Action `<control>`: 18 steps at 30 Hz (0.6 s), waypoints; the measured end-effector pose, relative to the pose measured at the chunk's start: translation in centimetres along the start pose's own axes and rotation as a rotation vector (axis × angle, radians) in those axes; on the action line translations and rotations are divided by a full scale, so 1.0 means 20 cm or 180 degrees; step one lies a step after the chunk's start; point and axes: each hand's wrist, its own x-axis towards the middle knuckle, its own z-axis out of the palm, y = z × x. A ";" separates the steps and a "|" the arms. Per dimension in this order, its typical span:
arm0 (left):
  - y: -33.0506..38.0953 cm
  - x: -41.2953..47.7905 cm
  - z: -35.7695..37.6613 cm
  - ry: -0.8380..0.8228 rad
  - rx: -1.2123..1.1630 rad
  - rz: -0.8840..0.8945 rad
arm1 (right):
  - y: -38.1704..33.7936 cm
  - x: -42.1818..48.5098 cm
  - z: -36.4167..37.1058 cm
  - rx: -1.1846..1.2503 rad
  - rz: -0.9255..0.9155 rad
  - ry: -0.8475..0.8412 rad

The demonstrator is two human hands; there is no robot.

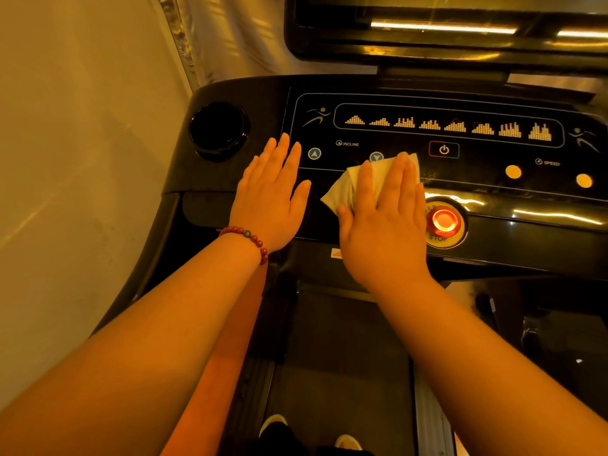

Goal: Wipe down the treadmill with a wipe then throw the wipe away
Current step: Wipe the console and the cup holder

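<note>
The right hand (385, 225) lies flat, palm down, fingers straight and close together, pressing the wipe (342, 189) onto the console (487, 192). It does not clutch it; the thumb is spread out to the left, beside the wipe's lower edge. The white wipe is folded or crumpled. It sits near the middle of the console's front edge, showing to the left of the fingers and past their tips, and one corner touches the down arrow (376, 156).

The left hand (273, 199) is also released and flat on the console, toward its left edge, fingers straight and slightly fanned. It holds nothing and sits just beside the wipe without touching it. A bracelet (250, 238) of red beads circles that wrist.

Readable writing: "INCLINE" (348, 144) stands between the up arrow (314, 154) and the down arrow. "SPEED" (548, 163) stands near the right edge, above two yellow dots (513, 172). A power symbol sits in a framed button (443, 149) beyond the right fingertips. The red stop button (443, 222), just right of the right hand, has a yellow ring reading "STOP" below; the letters above are partly hidden. A row of bar-graph profiles (447, 125) runs along the far edge, with a runner figure (317, 116) at its left end.

A round cup holder (218, 128) fills the console's left far corner. A dark screen (444, 24) rises behind the console. Below the arms, two shoes (273, 422) stand on the belt (345, 340).
</note>
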 end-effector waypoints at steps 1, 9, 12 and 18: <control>0.00 0.00 0.00 -0.0008 -0.0035 -0.0007 | 0.00 0.03 -0.01 0.0017 0.0038 -0.0015; -0.03 0.08 -0.06 0.0294 -0.0023 0.0147 | 0.04 0.02 -0.03 0.0021 -0.0301 -0.0115; -0.04 0.12 -0.06 0.0164 0.0020 0.0082 | 0.04 0.16 -0.06 0.0025 -0.0196 -0.0273; -0.04 0.12 -0.02 0.0107 -0.0092 -0.0039 | -0.03 0.15 -0.06 -0.0069 -0.0207 -0.0362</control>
